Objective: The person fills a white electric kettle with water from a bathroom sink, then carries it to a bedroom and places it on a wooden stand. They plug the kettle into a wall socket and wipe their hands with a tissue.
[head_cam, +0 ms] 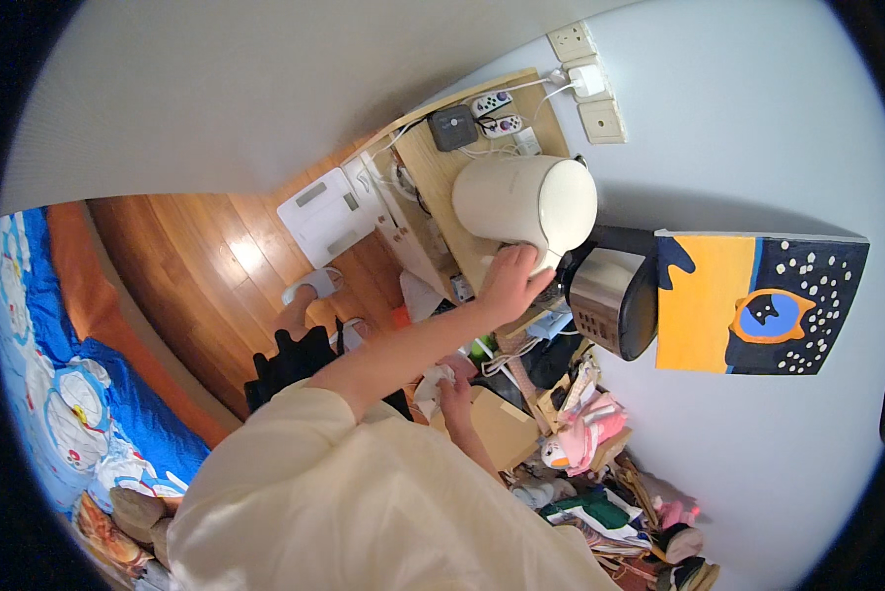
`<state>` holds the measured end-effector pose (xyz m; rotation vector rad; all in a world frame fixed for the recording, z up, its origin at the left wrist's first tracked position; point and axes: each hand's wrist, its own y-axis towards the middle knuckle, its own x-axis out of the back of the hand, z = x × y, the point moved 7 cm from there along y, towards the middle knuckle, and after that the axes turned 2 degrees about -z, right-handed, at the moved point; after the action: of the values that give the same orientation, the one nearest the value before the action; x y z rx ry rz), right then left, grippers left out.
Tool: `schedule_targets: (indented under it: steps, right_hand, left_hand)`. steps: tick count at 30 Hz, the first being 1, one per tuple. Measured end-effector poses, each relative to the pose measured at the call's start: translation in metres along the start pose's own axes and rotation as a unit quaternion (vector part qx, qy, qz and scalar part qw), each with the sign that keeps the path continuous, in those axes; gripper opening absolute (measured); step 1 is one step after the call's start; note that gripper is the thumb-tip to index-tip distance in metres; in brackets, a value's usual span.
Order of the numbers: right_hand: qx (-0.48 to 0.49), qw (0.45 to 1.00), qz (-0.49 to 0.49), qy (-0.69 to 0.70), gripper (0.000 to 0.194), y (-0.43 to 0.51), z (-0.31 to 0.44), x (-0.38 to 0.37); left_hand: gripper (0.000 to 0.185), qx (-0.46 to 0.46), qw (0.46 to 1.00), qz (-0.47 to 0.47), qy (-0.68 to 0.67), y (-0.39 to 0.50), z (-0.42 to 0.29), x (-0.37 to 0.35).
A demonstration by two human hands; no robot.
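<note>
A cream electric kettle (505, 193) stands on a light wooden cabinet top (431, 151), its round lid (570, 203) facing the camera. My left hand (513, 284) grips the kettle's handle, thumb on the side towards the wall. Whether the kettle's base is lifted off the wood cannot be told. Lower down, in front of my cream shirt, my right hand (454, 395) holds a crumpled white cloth or tissue (432, 385). A steel and black appliance (609, 295) stands beside the kettle, close to my left hand.
Behind the kettle lie white game controllers (502, 127), a dark grey box (453, 127) and cables. A painted canvas (760, 306) stands by the wall. A cardboard box (498, 428), a pink plush toy (594, 432) and piled clutter are below. A bed (139, 406) is left.
</note>
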<state>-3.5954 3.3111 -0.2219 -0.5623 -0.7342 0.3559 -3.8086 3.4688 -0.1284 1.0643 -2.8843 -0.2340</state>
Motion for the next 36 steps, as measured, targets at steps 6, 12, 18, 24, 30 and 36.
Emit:
schedule_targets:
  steps: [6,12,18,24,30,36]
  right_hand:
    - [-0.018,1.0,0.017,-0.013,0.039,-0.002,-0.008,0.01]
    - [-0.063,0.993,0.048,-0.083,0.04,-0.007,-0.027,0.006]
    - [-0.097,0.99,0.05,-0.094,0.03,-0.006,-0.047,0.006]
    - [-0.172,0.982,0.06,-0.049,0.03,-0.007,-0.084,0.011]
    - [-0.188,0.978,0.075,-0.053,0.032,0.0,-0.099,0.013]
    - [-0.128,0.985,0.086,-0.082,0.036,-0.003,-0.117,0.016]
  left_hand:
    - [0.016,0.047,0.991,-0.1,0.07,0.028,0.042,0.069]
    - [0.022,0.003,0.989,-0.139,0.045,0.181,0.094,0.055]
    - [0.027,-0.135,0.986,-0.097,0.017,0.276,0.12,-0.002]
    - [0.034,-0.092,0.994,-0.05,-0.004,0.295,0.137,-0.027]
    - [0.036,-0.126,0.99,0.034,0.057,0.3,0.135,-0.032]
    - [0.034,-0.128,0.991,0.043,0.013,0.294,0.138,-0.045]
